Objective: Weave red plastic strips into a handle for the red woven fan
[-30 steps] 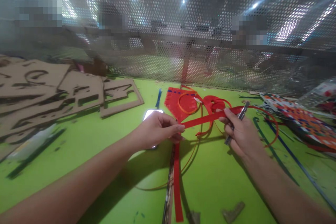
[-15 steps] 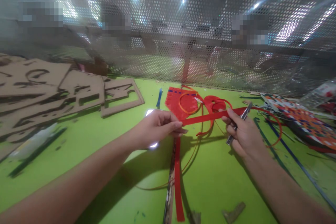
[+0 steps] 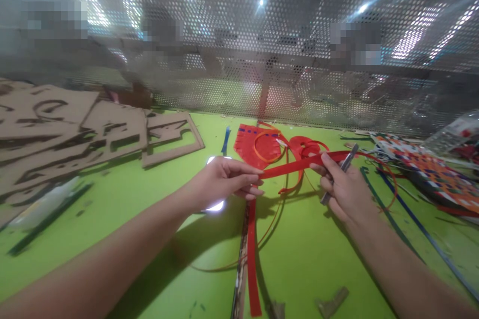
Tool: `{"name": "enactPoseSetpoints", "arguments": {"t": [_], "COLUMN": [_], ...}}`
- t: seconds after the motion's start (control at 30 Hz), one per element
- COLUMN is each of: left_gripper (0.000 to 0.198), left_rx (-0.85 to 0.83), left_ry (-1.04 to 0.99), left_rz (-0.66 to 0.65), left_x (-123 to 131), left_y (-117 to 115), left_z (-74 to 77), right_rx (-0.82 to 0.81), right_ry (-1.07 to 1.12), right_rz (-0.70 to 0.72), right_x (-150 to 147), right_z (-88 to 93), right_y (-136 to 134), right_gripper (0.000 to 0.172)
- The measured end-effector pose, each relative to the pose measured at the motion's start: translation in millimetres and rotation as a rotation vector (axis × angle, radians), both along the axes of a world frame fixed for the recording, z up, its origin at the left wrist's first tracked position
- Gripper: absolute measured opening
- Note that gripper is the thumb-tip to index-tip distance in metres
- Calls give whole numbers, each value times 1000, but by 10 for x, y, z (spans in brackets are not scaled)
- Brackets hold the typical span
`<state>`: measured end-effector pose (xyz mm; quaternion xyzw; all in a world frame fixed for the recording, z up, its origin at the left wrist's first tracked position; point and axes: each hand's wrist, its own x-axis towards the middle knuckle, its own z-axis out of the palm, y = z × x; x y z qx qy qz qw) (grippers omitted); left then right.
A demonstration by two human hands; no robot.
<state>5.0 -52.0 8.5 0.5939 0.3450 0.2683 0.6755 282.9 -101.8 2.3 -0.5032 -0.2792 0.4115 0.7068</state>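
A flat red strip [image 3: 288, 166] is stretched between my two hands. My left hand [image 3: 224, 182] pinches it between thumb and fingers, and a long red length hangs down below toward the table's near side. With thumb and forefinger, my right hand [image 3: 350, 189] grips the strip farther right, while a slim silver tool, apparently a utility knife [image 3: 349, 157], is tucked across the same hand. Past the right hand the strip curls in a loop. Behind it lie a red woven piece [image 3: 251, 145] with a blue dashed row and a coil of red strip [image 3: 299, 144].
Cut cardboard sheets [image 3: 123, 129] pile up at left, near a white bottle [image 3: 43, 209]. A lit phone [image 3: 215, 206] lies under my left hand. At right are a multicoloured woven piece [image 3: 422, 169] and a clear plastic bottle [image 3: 452, 132]. A perforated screen [image 3: 239, 60] closes the back.
Both hands keep hold of the red strip in nearly the same place. My left fingers have spread slightly, and the knife has tilted a little in my right hand.
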Motion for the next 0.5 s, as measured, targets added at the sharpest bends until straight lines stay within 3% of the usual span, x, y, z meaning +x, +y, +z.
{"name": "enactPoseSetpoints", "arguments": {"t": [0.07, 0.23, 0.5], "left_gripper": [38, 31, 29], "left_rx": [-42, -42, -64], "left_ry": [-8, 53, 76], "left_rz": [-9, -22, 6], "left_x": [2, 2, -20], "left_y": [11, 9, 59], "left_z": [-9, 19, 2], "right_rx": [8, 12, 23], "right_ry": [2, -34, -103], "right_rz": [3, 7, 45], "right_x": [11, 55, 116], "right_z": [-31, -77, -7], "right_y": [11, 22, 16], "right_gripper": [57, 53, 49]}}
